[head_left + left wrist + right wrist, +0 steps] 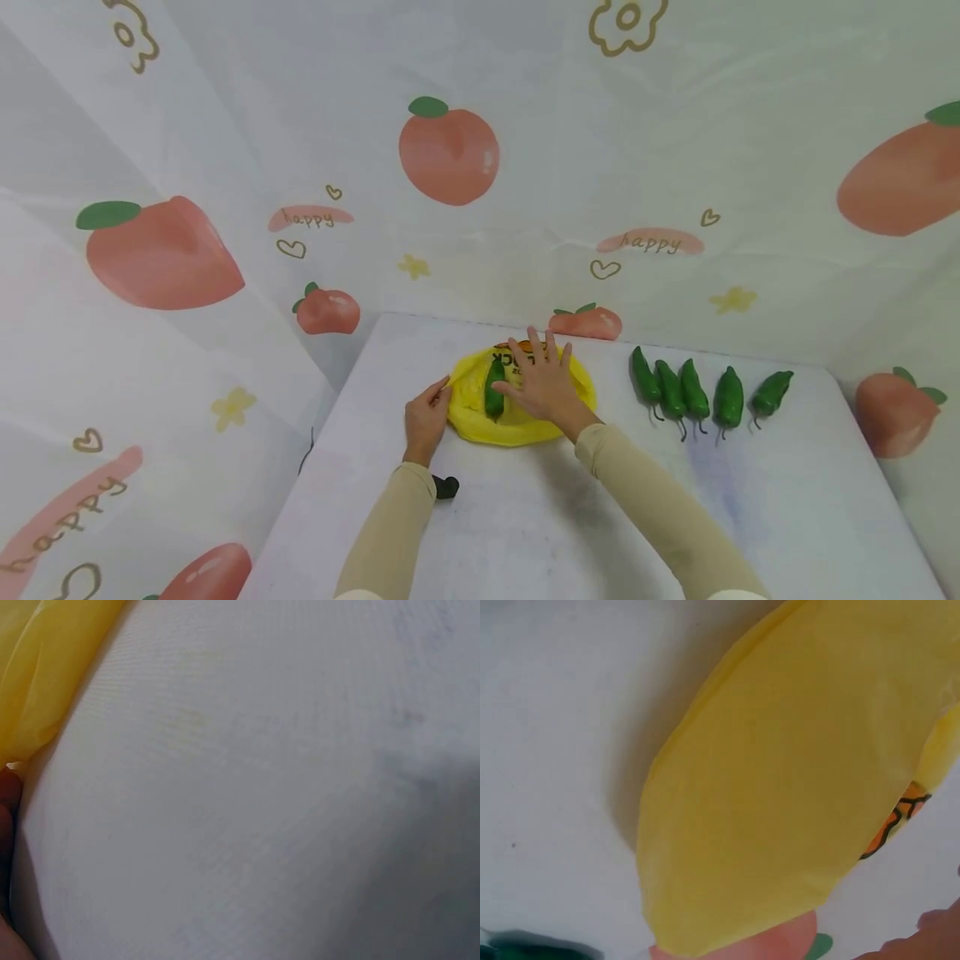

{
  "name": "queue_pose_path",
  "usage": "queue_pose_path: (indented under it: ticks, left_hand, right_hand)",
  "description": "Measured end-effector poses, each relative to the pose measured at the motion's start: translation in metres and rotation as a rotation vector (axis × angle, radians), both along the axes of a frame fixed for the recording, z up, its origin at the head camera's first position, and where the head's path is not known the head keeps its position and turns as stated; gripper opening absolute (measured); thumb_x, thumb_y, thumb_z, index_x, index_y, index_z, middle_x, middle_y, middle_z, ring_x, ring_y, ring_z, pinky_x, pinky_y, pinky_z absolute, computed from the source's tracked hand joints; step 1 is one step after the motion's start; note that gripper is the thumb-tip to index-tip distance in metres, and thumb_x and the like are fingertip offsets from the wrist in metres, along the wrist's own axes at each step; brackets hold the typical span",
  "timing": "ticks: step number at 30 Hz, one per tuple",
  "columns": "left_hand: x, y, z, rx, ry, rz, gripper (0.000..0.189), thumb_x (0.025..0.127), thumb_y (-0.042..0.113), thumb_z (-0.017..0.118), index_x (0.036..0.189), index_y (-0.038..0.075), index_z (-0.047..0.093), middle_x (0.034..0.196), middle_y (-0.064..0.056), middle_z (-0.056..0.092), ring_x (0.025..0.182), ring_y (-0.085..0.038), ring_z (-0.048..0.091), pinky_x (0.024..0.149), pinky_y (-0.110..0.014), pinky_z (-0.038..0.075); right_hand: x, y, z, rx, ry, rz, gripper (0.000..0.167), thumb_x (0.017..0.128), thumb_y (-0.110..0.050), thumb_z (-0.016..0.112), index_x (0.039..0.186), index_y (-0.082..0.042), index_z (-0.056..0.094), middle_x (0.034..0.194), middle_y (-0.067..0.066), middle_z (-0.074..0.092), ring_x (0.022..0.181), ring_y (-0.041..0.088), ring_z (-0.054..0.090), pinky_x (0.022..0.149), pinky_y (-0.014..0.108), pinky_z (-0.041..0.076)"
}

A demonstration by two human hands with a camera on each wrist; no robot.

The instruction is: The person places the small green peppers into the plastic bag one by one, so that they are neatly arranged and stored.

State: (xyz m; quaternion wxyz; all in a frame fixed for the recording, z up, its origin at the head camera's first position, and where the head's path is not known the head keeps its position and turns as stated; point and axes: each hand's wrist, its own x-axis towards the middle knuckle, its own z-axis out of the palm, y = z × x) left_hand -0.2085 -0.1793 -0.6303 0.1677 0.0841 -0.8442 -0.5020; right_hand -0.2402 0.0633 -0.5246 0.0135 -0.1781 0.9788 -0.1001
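Note:
A yellow plastic bag (480, 412) lies on the white table (585, 517) near its back edge. One green pepper (494, 388) lies at the bag's mouth, just left of my right hand. My left hand (426, 417) pinches the bag's left edge between thumb and fingers. My right hand (542, 379) lies flat on the bag with its fingers spread. The left wrist view shows the yellow bag (45, 667) at its top left corner over the table cloth. In the right wrist view, the yellow bag (780, 787) fills most of the frame, with an orange print at its right.
Several green peppers (693, 390) lie in a row on the table right of the bag. A small black object (446, 487) sits beside my left sleeve. Peach-print sheets hang behind and to the left. The table's edge runs close on the left.

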Motion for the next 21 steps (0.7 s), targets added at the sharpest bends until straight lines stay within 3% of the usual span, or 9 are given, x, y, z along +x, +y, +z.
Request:
queue_pose_path:
  ticks: [10,16,21]
  left_hand:
    - [0.001,-0.001,-0.003,-0.036,-0.007,0.009,0.029,0.099,0.035,0.067,0.126,0.028,0.075,0.096,-0.001,0.079,0.073,-0.013,0.059,0.07,-0.02,0.049]
    - [0.0,0.0,-0.004,-0.02,-0.001,0.008,0.03,0.099,0.036,0.067,0.126,0.027,0.075,0.094,-0.002,0.078,0.07,-0.013,0.057,0.065,-0.019,0.047]
    - [0.0,0.0,-0.004,-0.023,0.007,0.003,0.031,0.099,0.036,0.067,0.126,0.025,0.075,0.092,-0.003,0.078,0.069,-0.013,0.056,0.063,-0.018,0.046]
  right_hand:
    - [0.001,0.023,-0.003,0.026,0.043,-0.035,0.091,0.093,-0.078,0.043,0.165,-0.025,0.021,0.172,0.016,0.006,0.156,0.05,0.007,0.117,0.078,0.008]
    - [0.0,0.038,-0.005,0.075,0.072,-0.026,0.091,0.093,-0.076,0.045,0.164,-0.024,0.023,0.172,0.016,0.01,0.157,0.049,0.007,0.117,0.078,0.01]
    - [-0.003,0.048,-0.009,0.054,0.083,-0.037,0.09,0.093,-0.075,0.047,0.164,-0.023,0.026,0.171,0.016,0.011,0.156,0.048,0.011,0.117,0.078,0.009]
